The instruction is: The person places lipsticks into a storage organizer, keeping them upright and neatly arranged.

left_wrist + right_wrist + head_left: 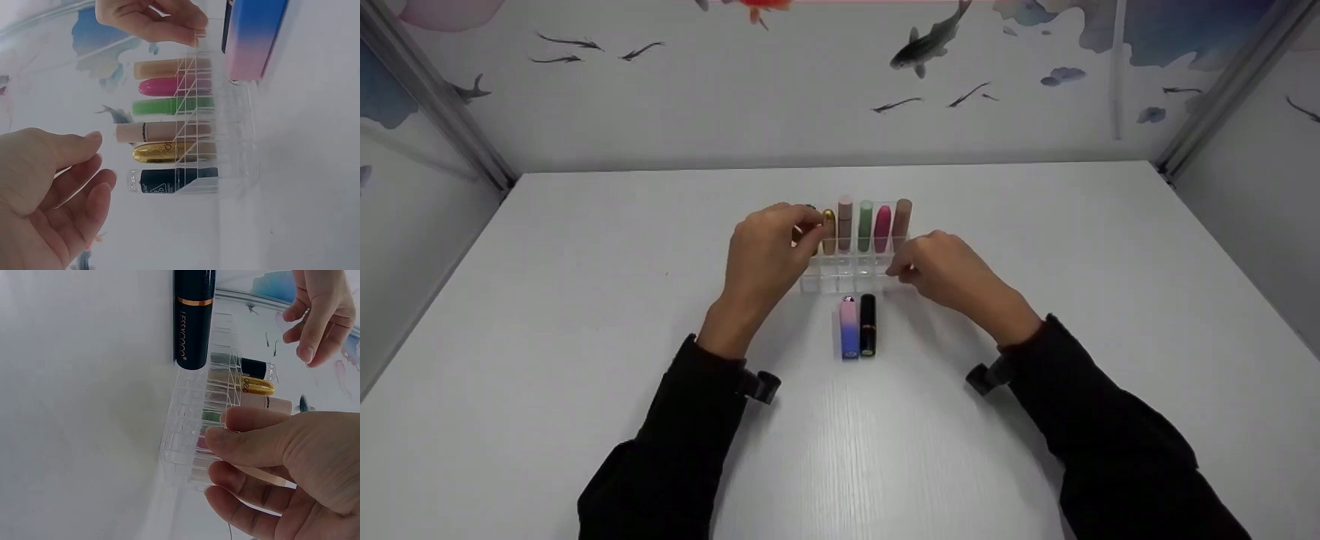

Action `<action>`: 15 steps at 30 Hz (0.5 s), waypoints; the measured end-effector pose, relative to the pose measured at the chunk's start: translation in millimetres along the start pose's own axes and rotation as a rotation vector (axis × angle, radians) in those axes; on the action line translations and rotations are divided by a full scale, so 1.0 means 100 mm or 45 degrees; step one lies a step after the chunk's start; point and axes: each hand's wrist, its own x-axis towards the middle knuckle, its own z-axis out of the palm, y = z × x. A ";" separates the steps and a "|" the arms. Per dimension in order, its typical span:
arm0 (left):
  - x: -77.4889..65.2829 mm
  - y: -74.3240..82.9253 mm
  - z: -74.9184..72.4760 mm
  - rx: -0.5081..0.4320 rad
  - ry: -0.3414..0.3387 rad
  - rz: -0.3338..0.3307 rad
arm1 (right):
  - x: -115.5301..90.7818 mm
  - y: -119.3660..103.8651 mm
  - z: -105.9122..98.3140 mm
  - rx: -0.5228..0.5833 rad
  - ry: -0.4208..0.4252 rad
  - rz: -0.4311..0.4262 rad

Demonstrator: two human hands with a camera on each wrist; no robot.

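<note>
A clear lipstick organizer (840, 283) stands mid-table with a row of upright lipsticks in its back slots. In the left wrist view they are a black lipstick (160, 181), a gold lipstick (163, 152), a pale pink tube (152, 132), a green tube (160, 106), a magenta lipstick (163, 87) and a tan tube (160, 68). My left hand (769, 244) hovers by the tops of the black and gold ones, fingers loosely bent around nothing. With thumb and fingertips, my right hand (949, 274) pinches the organizer's right end.
In front of the organizer, a pink-and-blue lipstick (849, 330) and a black lipstick with a copper band (868, 326) lie side by side on the white table (840, 450). Panels printed with fish (926, 49) enclose the back and sides.
</note>
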 end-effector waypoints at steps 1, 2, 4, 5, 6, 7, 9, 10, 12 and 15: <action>-0.01 -0.02 0.00 0.015 -0.012 -0.001 | 0.00 0.00 0.01 0.002 0.000 0.004; -0.02 -0.03 0.01 0.034 -0.025 -0.004 | 0.00 0.00 0.01 0.003 0.000 0.008; -0.04 -0.04 0.02 0.070 -0.055 -0.016 | 0.00 -0.01 0.01 0.008 -0.001 0.013; -0.05 -0.04 0.03 0.084 -0.068 -0.023 | 0.01 -0.01 0.01 0.013 -0.003 0.015; -0.05 -0.03 0.04 0.097 -0.081 -0.027 | 0.01 -0.01 0.01 0.021 -0.004 0.016; -0.06 -0.03 0.04 0.108 -0.095 -0.032 | 0.01 -0.01 0.00 0.029 -0.007 0.018; -0.07 -0.02 0.06 0.119 -0.123 -0.034 | 0.01 -0.01 0.00 0.043 -0.013 0.026; -0.07 -0.02 0.07 0.127 -0.139 -0.035 | 0.01 -0.01 0.00 0.046 -0.014 0.032; -0.07 -0.02 0.08 0.142 -0.182 -0.042 | 0.01 -0.01 -0.01 0.051 -0.017 0.041; -0.08 -0.04 0.07 0.181 -0.277 -0.081 | 0.02 -0.01 0.00 0.059 -0.021 0.041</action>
